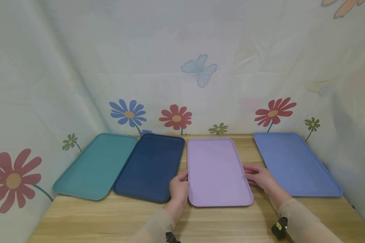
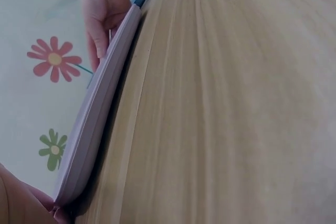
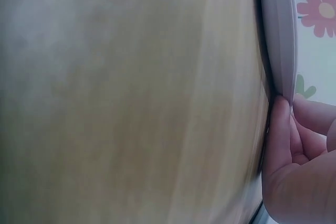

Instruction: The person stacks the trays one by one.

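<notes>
as l hand (image 1: 179,190) & r hand (image 1: 262,177) pinch its opp. long sides, lilac plastic-looking rectangular tray (image 1: 218,172) lies btwn them, long axis front-to-back, neither hand nearer.

My head view faces forward-down over brown wood-grain table (image 1: 94,219); my wrist views, low, close, tipped sideways, share lilac rectangular tray (image 1: 217,172).

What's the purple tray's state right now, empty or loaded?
Empty. The head view shows the purple tray bare from rim to rim; the left hand and right hand hold its opposite sides.
</notes>
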Motion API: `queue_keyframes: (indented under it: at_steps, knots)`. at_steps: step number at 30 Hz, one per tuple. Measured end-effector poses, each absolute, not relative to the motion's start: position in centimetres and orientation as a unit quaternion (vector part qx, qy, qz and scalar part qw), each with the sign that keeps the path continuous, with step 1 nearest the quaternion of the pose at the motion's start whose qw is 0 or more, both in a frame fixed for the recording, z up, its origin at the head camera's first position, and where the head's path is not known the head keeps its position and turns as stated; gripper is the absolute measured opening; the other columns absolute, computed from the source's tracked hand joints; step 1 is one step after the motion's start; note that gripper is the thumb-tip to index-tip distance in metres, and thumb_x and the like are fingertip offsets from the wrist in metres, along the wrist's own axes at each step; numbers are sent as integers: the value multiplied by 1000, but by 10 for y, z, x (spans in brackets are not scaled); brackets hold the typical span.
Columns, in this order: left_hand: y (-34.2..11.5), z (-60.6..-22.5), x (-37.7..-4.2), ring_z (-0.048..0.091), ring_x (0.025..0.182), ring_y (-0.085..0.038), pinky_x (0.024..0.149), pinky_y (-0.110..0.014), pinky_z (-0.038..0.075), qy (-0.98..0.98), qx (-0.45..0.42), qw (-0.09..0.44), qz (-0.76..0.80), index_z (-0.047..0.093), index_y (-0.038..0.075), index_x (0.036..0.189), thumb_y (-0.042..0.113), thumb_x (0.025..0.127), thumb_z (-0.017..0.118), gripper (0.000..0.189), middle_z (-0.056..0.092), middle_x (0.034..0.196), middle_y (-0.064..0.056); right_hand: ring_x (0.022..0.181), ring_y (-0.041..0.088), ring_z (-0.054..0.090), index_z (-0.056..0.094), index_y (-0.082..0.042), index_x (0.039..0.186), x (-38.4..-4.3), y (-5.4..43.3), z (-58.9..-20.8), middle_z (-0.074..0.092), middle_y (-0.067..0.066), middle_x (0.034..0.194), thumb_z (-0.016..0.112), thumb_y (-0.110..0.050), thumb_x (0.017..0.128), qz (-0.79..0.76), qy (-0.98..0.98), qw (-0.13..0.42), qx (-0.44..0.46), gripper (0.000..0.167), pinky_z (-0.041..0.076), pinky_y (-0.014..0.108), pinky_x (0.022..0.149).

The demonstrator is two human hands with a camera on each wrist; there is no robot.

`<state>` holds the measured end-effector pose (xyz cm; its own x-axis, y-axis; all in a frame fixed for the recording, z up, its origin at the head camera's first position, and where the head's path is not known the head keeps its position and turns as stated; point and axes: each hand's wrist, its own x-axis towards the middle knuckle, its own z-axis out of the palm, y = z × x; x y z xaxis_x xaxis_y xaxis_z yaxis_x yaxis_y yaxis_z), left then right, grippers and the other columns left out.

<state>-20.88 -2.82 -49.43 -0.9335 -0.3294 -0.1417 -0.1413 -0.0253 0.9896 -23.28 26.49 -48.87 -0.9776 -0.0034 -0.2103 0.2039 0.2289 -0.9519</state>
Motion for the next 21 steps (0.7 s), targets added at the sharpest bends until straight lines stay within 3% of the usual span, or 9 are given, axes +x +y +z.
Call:
queue_keyframes:
  at_steps: [13,21]
  knots:
    - [-29,-496,-209,58,118,-36,97,-45,49,-694,177,72,-694,66,-9,121,-22,80,48,46,67,118,-24,84,5,63,47,14,137,-230,263,-486,69,10,105,67,5,90,-617,779,90,67,52,58,27,73]
    - [-29,-494,-208,62,112,-37,92,-44,52,-689,182,77,-697,67,-9,119,-23,77,48,48,68,110,-27,80,4,62,47,15,136,-230,264,-486,69,7,99,67,5,90,-617,780,83,67,51,57,25,71]
